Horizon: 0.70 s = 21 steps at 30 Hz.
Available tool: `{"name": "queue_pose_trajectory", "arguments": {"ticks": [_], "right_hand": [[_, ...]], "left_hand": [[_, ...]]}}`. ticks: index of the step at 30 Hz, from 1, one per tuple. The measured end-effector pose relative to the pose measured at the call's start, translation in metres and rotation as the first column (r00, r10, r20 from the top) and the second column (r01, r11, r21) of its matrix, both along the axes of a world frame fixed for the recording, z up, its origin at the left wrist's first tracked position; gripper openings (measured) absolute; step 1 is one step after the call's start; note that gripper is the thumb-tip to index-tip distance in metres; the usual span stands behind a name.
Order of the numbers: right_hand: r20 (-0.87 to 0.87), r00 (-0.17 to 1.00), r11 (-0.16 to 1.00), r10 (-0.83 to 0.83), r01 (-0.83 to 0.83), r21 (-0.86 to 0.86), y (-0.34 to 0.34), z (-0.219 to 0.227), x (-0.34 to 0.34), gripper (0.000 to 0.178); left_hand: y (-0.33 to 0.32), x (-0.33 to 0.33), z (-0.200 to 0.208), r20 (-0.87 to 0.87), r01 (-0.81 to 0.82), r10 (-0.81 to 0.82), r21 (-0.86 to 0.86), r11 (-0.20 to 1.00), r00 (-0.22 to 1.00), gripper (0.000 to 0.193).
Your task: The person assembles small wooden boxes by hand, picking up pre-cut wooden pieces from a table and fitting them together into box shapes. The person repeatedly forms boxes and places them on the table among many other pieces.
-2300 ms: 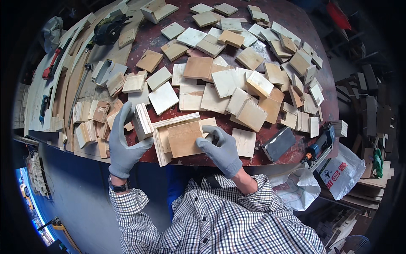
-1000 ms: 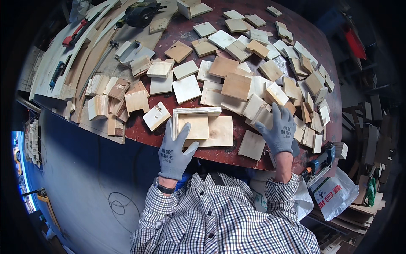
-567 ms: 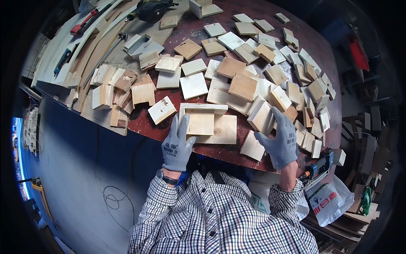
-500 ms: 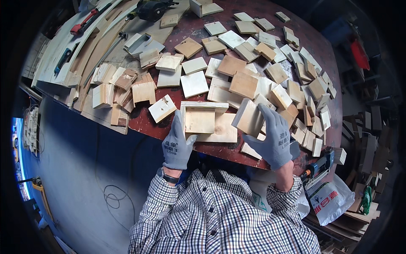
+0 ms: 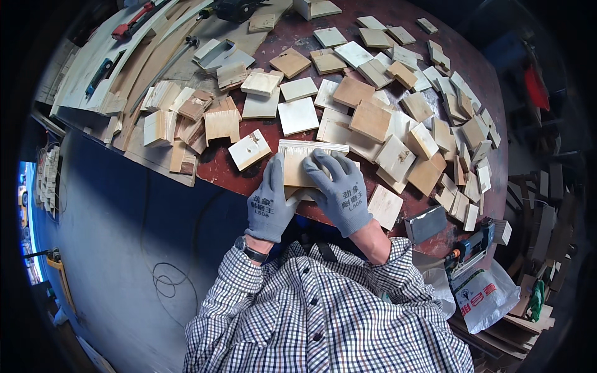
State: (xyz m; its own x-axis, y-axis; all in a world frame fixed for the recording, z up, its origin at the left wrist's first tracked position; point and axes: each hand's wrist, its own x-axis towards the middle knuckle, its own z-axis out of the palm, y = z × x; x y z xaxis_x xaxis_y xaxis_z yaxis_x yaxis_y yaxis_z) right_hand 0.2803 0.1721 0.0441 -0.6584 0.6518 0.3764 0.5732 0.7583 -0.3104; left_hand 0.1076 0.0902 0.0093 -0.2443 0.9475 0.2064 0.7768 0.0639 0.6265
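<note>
My two hands, in grey work gloves, meet at a small wooden assembly [image 5: 297, 173] of joined board pieces at the table's near edge. Its upright back strip [image 5: 313, 147] shows pale layered edges. My left hand [image 5: 268, 204] grips its left end, fingers along the side and thumb toward the front. My right hand [image 5: 342, 194] is closed over its right part, fingers curled on top and thumb toward the left one. These fingers hide much of the wood, so I cannot tell whether a separate block lies under them. A light wooden block [image 5: 385, 206] lies beside my right wrist.
Many loose wooden blocks [image 5: 371, 120] cover the dark red table [image 5: 214, 173]. Long boards [image 5: 118, 87] lie at the left with a red-handled tool [image 5: 134, 21]. A dark grey block [image 5: 426, 224], a nail gun [image 5: 469, 252] and a white plastic bag [image 5: 485, 298] are at the right.
My right hand has moved left from a block among the pile to the assembly, beside my left hand. My left hand stays at the assembly's left end. The whole view has shifted slightly.
</note>
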Motion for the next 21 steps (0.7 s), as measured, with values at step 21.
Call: {"name": "queue_pose_trajectory", "arguments": {"ticks": [21], "right_hand": [[-0.519, 0.759, 0.859, -0.392, 0.101, -0.502, -0.038, -0.046, 0.015, 0.078]], "left_hand": [[0.003, -0.008, 0.012, 0.01, 0.122, -0.122, -0.072, 0.99, 0.993, 0.067]]}}
